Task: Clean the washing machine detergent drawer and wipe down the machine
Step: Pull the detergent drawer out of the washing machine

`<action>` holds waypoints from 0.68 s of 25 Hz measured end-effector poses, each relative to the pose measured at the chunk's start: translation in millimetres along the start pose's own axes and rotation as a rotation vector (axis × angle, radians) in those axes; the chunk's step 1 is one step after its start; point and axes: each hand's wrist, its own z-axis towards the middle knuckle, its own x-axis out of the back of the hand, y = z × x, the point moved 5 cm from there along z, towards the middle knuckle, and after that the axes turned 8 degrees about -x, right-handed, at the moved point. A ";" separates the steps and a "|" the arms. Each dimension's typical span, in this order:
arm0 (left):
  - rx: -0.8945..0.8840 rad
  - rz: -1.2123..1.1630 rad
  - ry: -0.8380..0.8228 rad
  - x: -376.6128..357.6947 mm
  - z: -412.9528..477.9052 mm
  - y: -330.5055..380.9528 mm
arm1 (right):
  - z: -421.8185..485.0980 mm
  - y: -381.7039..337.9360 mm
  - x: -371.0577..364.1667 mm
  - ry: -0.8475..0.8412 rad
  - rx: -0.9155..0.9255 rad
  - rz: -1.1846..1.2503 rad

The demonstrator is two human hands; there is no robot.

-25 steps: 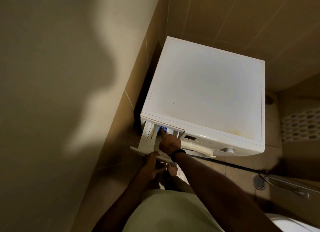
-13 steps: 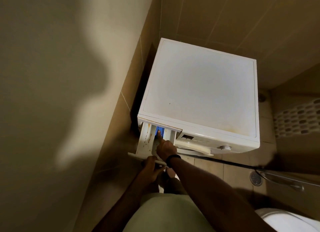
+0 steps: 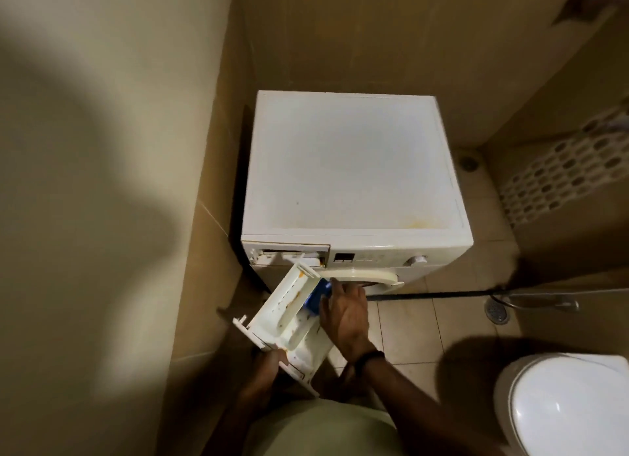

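Observation:
The white detergent drawer is out of the washing machine and hangs in the air in front of it, tilted, with orange stains inside and a blue insert. My left hand grips the drawer's front panel from below. My right hand lies along the drawer's right side with straight fingers near the blue insert. The drawer slot in the machine's top left front stands bare. The round door is ajar.
A plain wall is close on the left. A toilet sits at the lower right. A black hose runs across the tiled floor to a floor drain. A perforated white basket stands at the right.
The drawer was pulled fully out of its slot and now is held free, tilted. My right hand left the blue insert's catch and moved to the drawer's side.

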 end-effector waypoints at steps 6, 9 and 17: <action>-0.276 0.528 -0.314 -46.9 -58.0 26.7 | -39.3 140.6 59.5 -0.162 -0.514 0.556; -0.441 0.701 -0.403 -95.3 -109.1 30.5 | -108.2 204.3 85.8 -0.125 -0.628 0.829; -0.620 0.889 -0.730 -261.3 -236.7 -129.8 | -374.8 356.5 146.4 0.394 -0.968 1.110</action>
